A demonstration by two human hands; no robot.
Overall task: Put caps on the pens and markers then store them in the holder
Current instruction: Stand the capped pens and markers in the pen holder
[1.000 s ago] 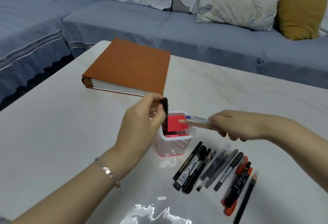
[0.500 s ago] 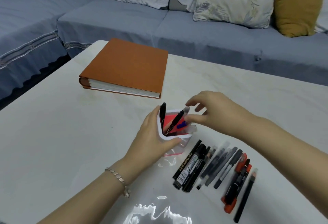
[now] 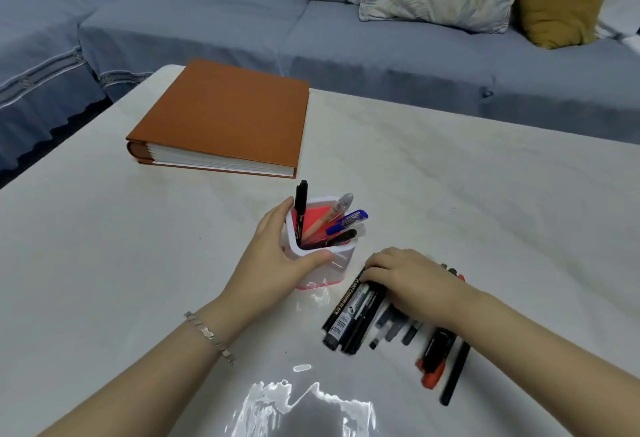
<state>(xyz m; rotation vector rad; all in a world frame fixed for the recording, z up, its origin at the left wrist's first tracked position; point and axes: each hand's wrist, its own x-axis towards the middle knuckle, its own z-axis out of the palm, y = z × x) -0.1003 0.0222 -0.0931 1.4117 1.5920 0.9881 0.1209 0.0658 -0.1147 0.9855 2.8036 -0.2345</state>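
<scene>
Right hand [image 3: 412, 286] is lying over the top ends of the pen row [image 3: 388, 324], so most of those tips are out of sight. I can't tell if its fingers are pinching a marker or just resting there, and the thumb's tucked under. Left hand [image 3: 273, 256] wraps the holder [image 3: 337, 263] and covers its left wall. The lower halves of the standing pens [image 3: 300, 208] are hidden behind the rim. White print on the black marker [image 3: 341, 308] is too blurry to read, probably a brand name. Both forearms run off the bottom edge. Glare [image 3: 294, 402] washes out the table [image 3: 104, 246] down there. The sofa [image 3: 207, 21] and yellow cushion [image 3: 561, 0] get clipped at the top.
</scene>
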